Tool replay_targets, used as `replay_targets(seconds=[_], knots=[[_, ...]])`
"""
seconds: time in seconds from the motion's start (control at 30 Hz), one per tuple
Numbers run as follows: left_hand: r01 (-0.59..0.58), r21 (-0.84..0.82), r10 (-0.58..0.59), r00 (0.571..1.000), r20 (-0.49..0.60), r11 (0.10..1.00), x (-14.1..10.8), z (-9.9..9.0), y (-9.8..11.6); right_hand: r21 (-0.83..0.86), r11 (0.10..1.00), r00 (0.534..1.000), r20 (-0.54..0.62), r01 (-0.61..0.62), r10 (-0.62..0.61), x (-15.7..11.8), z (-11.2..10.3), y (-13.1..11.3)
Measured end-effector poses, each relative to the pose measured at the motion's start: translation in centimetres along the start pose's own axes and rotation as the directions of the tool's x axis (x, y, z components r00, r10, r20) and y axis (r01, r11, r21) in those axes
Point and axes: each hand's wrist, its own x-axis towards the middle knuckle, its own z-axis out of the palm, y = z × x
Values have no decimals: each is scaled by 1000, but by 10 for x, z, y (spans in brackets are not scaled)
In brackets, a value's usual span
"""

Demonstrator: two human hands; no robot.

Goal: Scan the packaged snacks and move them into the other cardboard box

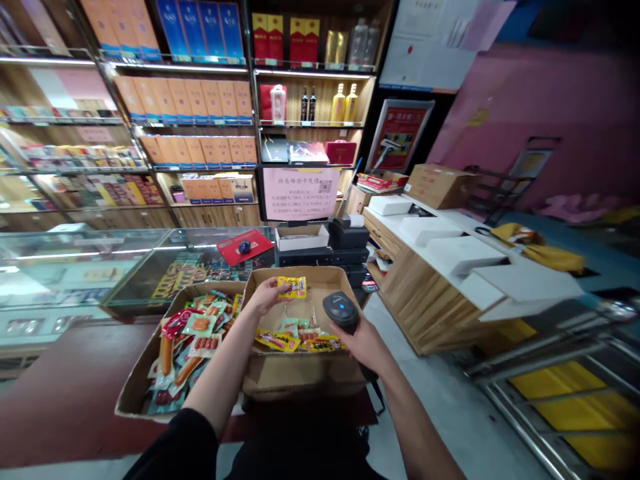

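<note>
Pinched in my left hand [267, 294] is a small yellow snack packet [295, 287], held above the far part of a cardboard box [305, 373]. My right hand [364, 343] grips a dark barcode scanner [341, 311] with a blue light on top, over the same box's right side. Several packets lie in the bottom of that box, among them a yellow snack packet [278, 340] at its near left. Left of it, a second cardboard box [131, 373] is heaped with wrapped snacks, including sausage packets [205, 345]; my left forearm hides part of it.
The boxes rest on a dark red table [65, 393]. Beyond are a glass display counter [100, 257], a red sheet [257, 245], and a monitor [300, 195] with a pink notice. To the right stand a white-topped cabinet [405, 293] and a metal-framed cart [530, 413].
</note>
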Motion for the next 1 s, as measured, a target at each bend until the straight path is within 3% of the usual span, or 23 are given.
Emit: replay_targets(seconds=[0.13, 0.3, 0.47, 0.57, 0.67, 0.9, 1.0], knots=[[-103, -56, 90, 976, -197, 993, -28, -51, 14, 8, 1000, 997, 78, -29, 28, 5, 3, 6], [-253, -40, 207, 866, -455, 967, -78, -119, 33, -39, 995, 979, 175, -95, 100, 12, 3, 11], [-320, 7, 268, 782, -562, 947, -113, -158, 42, -100, 991, 971, 210, -91, 111, 20, 9, 12], [-315, 20, 268, 771, -578, 949, -117, -159, 40, -114, 991, 970, 223, -76, 100, 24, 14, 15], [-273, 44, 250, 792, -557, 961, -109, -148, 36, -105, 993, 972, 225, -47, 70, 27, 16, 18], [-185, 171, 239, 888, -393, 968, -73, -95, 21, -54, 998, 983, 178, -37, 46, 25, 12, 19], [-152, 242, 218, 935, -279, 958, -57, -68, 10, -56, 998, 996, 89, 17, -12, 20, 10, 15]])
